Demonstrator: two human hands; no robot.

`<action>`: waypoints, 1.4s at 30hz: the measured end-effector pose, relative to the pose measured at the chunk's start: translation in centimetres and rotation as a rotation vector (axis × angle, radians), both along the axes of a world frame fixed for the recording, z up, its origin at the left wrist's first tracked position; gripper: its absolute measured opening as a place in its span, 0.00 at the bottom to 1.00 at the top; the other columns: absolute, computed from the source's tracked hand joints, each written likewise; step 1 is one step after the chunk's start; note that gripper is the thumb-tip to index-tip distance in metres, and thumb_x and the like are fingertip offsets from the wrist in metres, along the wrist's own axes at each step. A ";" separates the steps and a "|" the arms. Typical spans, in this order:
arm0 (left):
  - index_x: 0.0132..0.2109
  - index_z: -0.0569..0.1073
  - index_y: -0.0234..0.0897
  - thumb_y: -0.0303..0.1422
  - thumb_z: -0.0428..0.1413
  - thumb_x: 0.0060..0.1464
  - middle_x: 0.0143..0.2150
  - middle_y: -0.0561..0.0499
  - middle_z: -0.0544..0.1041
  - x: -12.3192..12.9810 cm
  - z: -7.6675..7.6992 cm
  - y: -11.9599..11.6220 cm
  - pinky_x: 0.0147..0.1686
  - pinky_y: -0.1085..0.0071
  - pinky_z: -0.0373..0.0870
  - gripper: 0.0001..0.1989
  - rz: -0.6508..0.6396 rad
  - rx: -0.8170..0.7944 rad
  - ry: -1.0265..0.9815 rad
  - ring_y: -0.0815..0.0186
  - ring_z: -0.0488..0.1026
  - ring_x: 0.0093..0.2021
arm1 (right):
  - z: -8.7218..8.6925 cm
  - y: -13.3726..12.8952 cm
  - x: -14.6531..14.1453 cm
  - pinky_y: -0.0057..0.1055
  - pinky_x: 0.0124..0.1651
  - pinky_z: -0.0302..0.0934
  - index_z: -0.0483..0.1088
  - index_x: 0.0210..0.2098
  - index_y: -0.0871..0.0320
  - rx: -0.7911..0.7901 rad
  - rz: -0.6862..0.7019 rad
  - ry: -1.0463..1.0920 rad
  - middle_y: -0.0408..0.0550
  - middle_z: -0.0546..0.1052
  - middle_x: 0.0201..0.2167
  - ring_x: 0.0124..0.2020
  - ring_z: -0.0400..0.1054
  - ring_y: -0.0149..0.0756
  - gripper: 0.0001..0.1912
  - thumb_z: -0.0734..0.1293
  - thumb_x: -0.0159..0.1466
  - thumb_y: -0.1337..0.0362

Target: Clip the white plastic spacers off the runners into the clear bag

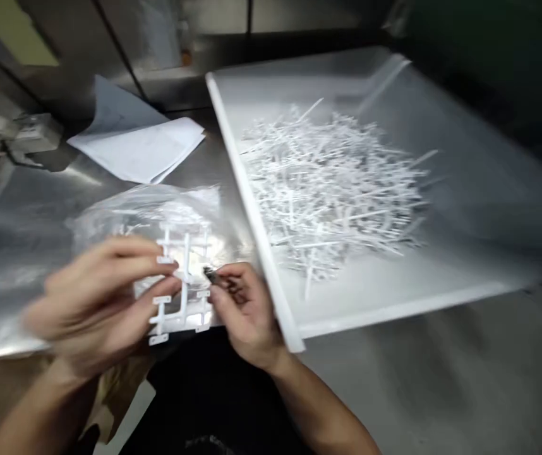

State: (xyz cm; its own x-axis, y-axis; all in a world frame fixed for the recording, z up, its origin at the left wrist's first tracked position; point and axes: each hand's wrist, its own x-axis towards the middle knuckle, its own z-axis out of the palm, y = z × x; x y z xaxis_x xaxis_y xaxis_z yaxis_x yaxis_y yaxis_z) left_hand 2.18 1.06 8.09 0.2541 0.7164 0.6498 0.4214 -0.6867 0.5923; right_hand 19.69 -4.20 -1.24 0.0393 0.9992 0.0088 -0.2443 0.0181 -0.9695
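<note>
A white plastic sprue point(184, 278), a branched frame with small flat tabs at its branch ends, is pinched between the thumb and fingers of my left hand point(105, 297). My right hand point(247, 309) is closed just to the right of the frame. Between its thumb and forefinger is a small dark tool point(210, 275), its tip close to the frame's right side; its kind is too blurred to tell. Beneath the frame, a clear plastic bag point(110, 215) lies on the metal table point(19, 253). A few small white bits show in the bag.
To the right stands a large white tray point(261, 234) with a heap of white plastic sprues point(332, 189). Folded white paper point(138, 148) lies behind the bag. A small grey device point(36, 133) sits at the back left. My right forearm passes close to the tray's near corner.
</note>
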 end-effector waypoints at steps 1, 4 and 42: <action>0.51 0.87 0.51 0.31 0.69 0.66 0.39 0.54 0.84 -1.0 -1.5 -1.3 0.30 0.67 0.78 0.09 0.037 0.004 0.030 0.65 0.80 0.35 | 0.3 0.0 0.3 0.31 0.38 0.74 0.72 0.48 0.51 0.002 -0.014 0.002 0.42 0.78 0.34 0.32 0.75 0.34 0.10 0.75 0.71 0.59; 0.49 0.85 0.46 0.25 0.67 0.66 0.38 0.54 0.84 -2.4 -5.6 -3.0 0.34 0.68 0.81 0.10 0.139 0.022 0.098 0.66 0.82 0.35 | 1.0 0.0 0.6 0.27 0.32 0.70 0.73 0.48 0.51 -0.008 -0.024 0.033 0.38 0.78 0.29 0.25 0.70 0.29 0.07 0.74 0.72 0.63; 0.48 0.80 0.41 0.25 0.65 0.71 0.37 0.55 0.87 -3.3 -6.0 -0.1 0.36 0.64 0.74 0.05 -0.187 -0.067 0.296 0.68 0.82 0.31 | 2.3 1.7 0.5 0.31 0.27 0.53 0.71 0.43 0.52 -0.005 0.024 -0.279 0.35 0.68 0.26 0.24 0.59 0.28 0.08 0.69 0.81 0.59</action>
